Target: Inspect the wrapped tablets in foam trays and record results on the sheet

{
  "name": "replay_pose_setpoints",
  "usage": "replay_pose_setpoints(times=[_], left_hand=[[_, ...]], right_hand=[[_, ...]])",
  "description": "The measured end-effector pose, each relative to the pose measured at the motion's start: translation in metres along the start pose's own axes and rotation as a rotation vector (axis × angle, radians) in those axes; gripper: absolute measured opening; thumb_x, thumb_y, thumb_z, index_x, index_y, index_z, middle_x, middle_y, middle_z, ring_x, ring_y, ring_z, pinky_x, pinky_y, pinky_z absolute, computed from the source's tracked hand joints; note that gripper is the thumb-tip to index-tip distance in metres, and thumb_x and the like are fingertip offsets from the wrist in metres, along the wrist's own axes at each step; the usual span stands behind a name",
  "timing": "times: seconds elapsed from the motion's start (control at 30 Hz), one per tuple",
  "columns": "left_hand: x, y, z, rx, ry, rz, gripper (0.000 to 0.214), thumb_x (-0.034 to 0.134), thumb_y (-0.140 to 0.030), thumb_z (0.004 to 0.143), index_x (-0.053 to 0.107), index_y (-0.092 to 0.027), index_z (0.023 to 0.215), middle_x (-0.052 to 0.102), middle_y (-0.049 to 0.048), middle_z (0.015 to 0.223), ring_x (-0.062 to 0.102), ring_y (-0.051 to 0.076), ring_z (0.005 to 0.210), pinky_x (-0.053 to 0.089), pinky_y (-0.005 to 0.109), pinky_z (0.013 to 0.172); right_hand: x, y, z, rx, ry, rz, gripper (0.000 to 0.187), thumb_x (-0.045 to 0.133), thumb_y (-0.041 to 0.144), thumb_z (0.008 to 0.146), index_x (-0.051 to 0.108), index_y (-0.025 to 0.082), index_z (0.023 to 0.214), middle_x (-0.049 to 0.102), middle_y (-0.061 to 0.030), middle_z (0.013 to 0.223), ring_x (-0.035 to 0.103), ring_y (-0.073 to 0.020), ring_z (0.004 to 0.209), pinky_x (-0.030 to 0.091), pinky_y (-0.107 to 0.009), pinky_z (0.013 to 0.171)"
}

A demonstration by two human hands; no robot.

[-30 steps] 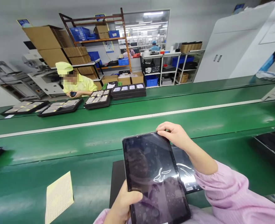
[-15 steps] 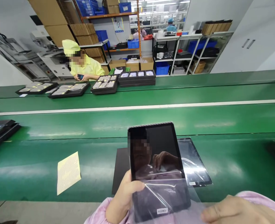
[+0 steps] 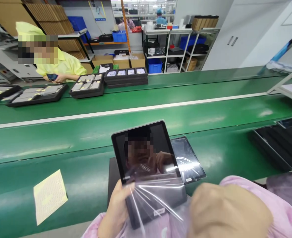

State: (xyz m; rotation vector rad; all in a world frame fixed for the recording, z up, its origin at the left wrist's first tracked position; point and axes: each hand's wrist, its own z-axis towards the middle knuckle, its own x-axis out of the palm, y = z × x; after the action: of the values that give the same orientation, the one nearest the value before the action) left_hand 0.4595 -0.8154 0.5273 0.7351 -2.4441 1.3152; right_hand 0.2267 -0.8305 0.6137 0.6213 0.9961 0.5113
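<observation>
My left hand [image 3: 116, 206] grips the lower left edge of a black tablet [image 3: 146, 155] held upright over the near green bench. A clear protective film [image 3: 158, 198] is peeled halfway down the screen and stretches toward my right hand [image 3: 225, 213], which is close to the camera, blurred, and closed on the film's lower end. A second dark tablet [image 3: 189, 160] lies flat on the bench behind the held one, on a black mat [image 3: 113, 175].
A yellow sheet of small labels [image 3: 49, 195] lies at the left. Dark trays [image 3: 277, 145] sit at the right. Beyond the green conveyor [image 3: 146, 102], a person in yellow [image 3: 54, 64] works beside black trays of parts [image 3: 87, 86]. Shelves and cartons stand behind.
My right hand left the tablet's top edge and pulled the film down toward me, uncovering the upper half of the screen. The view swung slightly right.
</observation>
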Motion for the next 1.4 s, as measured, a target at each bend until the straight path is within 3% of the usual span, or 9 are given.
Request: replay_pose_setpoints(times=[0.1,0.2,0.3,0.5,0.63,0.77,0.87,1.07,1.4], left_hand=[[0.008,0.002,0.012,0.039,-0.091,0.023,0.033,0.078,-0.042,0.052,0.067,-0.016,0.069,0.068,0.0048,0.062,0.064,0.022,0.057,0.052,0.033,0.059],[0.012,0.007,0.020,0.050,-0.108,0.077,0.034,0.080,-0.039,0.050,0.066,-0.014,0.068,0.067,0.0033,0.061,0.060,0.018,0.053,0.047,0.027,0.051],[0.012,0.012,0.021,0.038,-0.159,0.095,0.035,0.079,-0.036,0.052,0.067,-0.013,0.076,0.068,0.0016,0.065,0.061,0.016,0.057,0.046,0.024,0.053],[0.002,0.015,0.017,0.069,-0.171,0.033,0.033,0.077,-0.036,0.050,0.065,-0.014,0.072,0.066,0.0005,0.063,0.060,0.015,0.057,0.046,0.024,0.053],[-0.008,0.013,0.016,0.116,-0.144,0.032,0.031,0.077,-0.032,0.047,0.065,-0.014,0.069,0.063,0.0009,0.058,0.058,0.016,0.052,0.046,0.027,0.050],[-0.017,0.012,0.020,0.203,-0.104,0.065,0.032,0.077,-0.027,0.045,0.067,-0.013,0.072,0.067,0.0032,0.066,0.060,0.018,0.061,0.048,0.028,0.058],[-0.023,0.015,0.026,0.250,-0.054,0.131,0.032,0.079,-0.027,0.043,0.067,-0.012,0.069,0.066,0.0042,0.064,0.059,0.019,0.059,0.048,0.030,0.059],[-0.032,0.006,0.040,0.398,-0.005,0.266,0.028,0.086,-0.026,0.039,0.065,-0.014,0.055,0.060,0.0029,0.053,0.057,0.020,0.058,0.046,0.031,0.062],[-0.012,-0.011,0.018,0.903,0.185,0.270,0.041,0.073,-0.061,0.058,0.073,-0.021,0.064,0.066,0.0091,0.061,0.060,0.025,0.062,0.048,0.039,0.064]], right_hand=[[-0.013,-0.028,0.039,0.165,-0.012,0.437,0.026,0.039,0.016,0.094,0.052,0.014,0.115,0.070,-0.0056,0.080,0.067,-0.0136,0.069,0.052,-0.022,0.060],[-0.024,-0.065,0.079,0.448,-0.620,0.879,0.022,0.041,0.010,0.091,0.050,0.018,0.108,0.067,0.0022,0.067,0.067,-0.0110,0.059,0.054,-0.021,0.057],[-0.026,-0.096,0.105,0.630,-0.925,1.061,0.017,0.038,0.006,0.090,0.049,0.015,0.100,0.067,-0.0017,0.066,0.068,-0.0140,0.065,0.056,-0.025,0.061],[-0.032,-0.115,0.098,0.647,-0.947,0.915,0.015,0.048,0.022,0.091,0.049,0.016,0.104,0.063,0.0004,0.065,0.059,-0.0114,0.048,0.049,-0.021,0.046],[-0.041,-0.121,0.059,0.505,-1.218,0.511,0.042,0.054,0.054,0.083,0.051,0.020,0.108,0.060,0.0010,0.071,0.056,-0.0104,0.055,0.047,-0.021,0.051],[-0.011,-0.130,0.023,0.607,-0.960,0.480,0.083,0.071,0.064,0.061,0.041,0.024,0.127,0.051,-0.0152,0.126,0.057,-0.0233,0.102,0.047,-0.036,0.082],[0.020,-0.131,0.013,0.557,-0.829,0.633,0.105,0.069,0.072,0.055,0.027,0.026,0.139,0.045,-0.0166,0.133,0.052,-0.0273,0.112,0.041,-0.043,0.092],[0.042,-0.132,0.004,0.427,-0.973,0.500,0.021,0.073,0.034,0.073,0.061,0.021,0.084,0.063,-0.0007,0.073,0.059,-0.0151,0.068,0.047,-0.027,0.065],[0.062,-0.122,0.003,0.197,-0.967,0.457,0.018,0.077,0.035,0.065,0.065,0.023,0.069,0.067,-0.0019,0.066,0.060,-0.0201,0.063,0.048,-0.037,0.063]])
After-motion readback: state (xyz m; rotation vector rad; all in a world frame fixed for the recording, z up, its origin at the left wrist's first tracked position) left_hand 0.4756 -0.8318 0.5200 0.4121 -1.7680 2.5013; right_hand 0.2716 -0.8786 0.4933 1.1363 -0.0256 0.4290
